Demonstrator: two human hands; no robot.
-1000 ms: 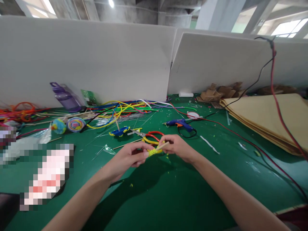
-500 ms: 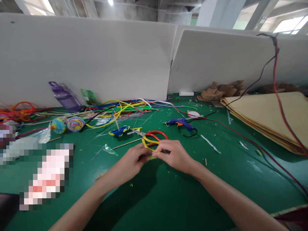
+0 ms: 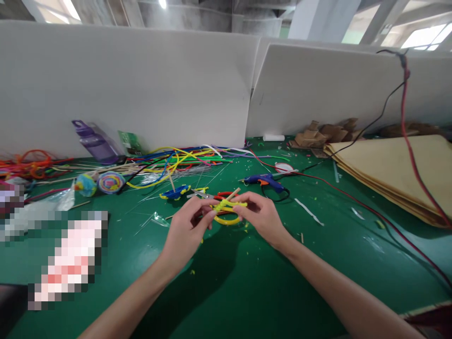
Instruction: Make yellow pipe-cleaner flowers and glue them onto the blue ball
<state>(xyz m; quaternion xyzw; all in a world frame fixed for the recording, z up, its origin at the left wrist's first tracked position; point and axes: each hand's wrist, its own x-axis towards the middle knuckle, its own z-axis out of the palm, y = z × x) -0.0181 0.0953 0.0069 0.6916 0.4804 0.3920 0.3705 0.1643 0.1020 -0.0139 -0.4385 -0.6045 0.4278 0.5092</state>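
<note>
- Left hand point(image 3: 187, 229): raised above the green table point(image 3: 247, 282); fingertips pinched on the left end of a yellow pipe cleaner point(image 3: 229, 205).
- Right hand point(image 3: 260, 216): fingers closed on the right end of the same piece.
- Yellow pipe cleaner: wound round a short wooden stick point(image 3: 233, 193), held between both hands above the table.
- Scissors point(image 3: 208, 194): lying just behind.
- Glue gun point(image 3: 264, 181): farther back, to the right.

A single head-worn camera looks forward and down over the green counter point(image 3: 268, 282) from close above. The hands sit at frame centre, forearms entering from the lower edge, and white partitions point(image 3: 141, 89) fill the upper half.
</note>
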